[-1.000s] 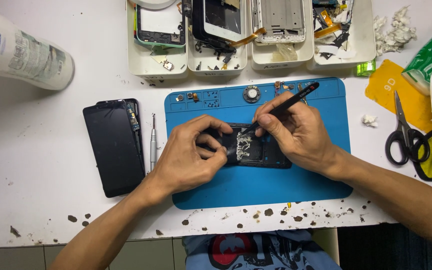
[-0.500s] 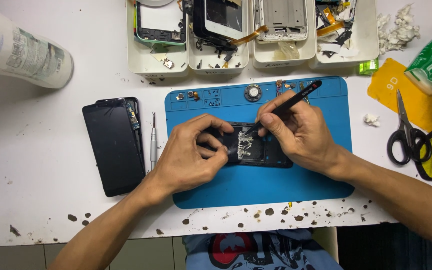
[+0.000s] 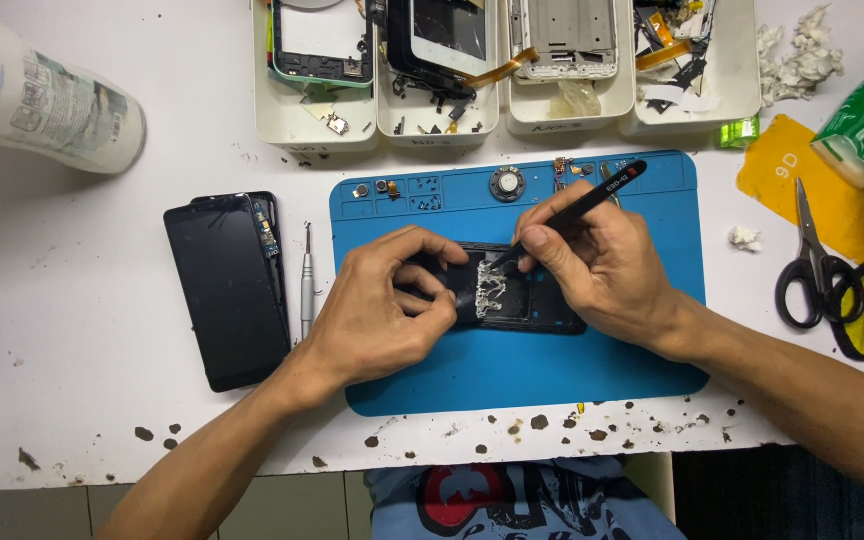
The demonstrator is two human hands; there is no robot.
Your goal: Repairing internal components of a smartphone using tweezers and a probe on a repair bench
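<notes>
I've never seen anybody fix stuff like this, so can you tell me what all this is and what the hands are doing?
This picture comes from a camera worn on a person's head, looking down at their own two hands. The left hand presses down on a black phone frame so it stays put on a blue work mat. The right hand holds black tweezers like a pencil, with the tip touching white crumbly bits inside the frame. Left of the mat lie a black phone screen and a thin silver screwdriver. At the top, white trays hold other phone parts. On the right are black scissors, and a big white bottle lies on its side at the top left.
</notes>
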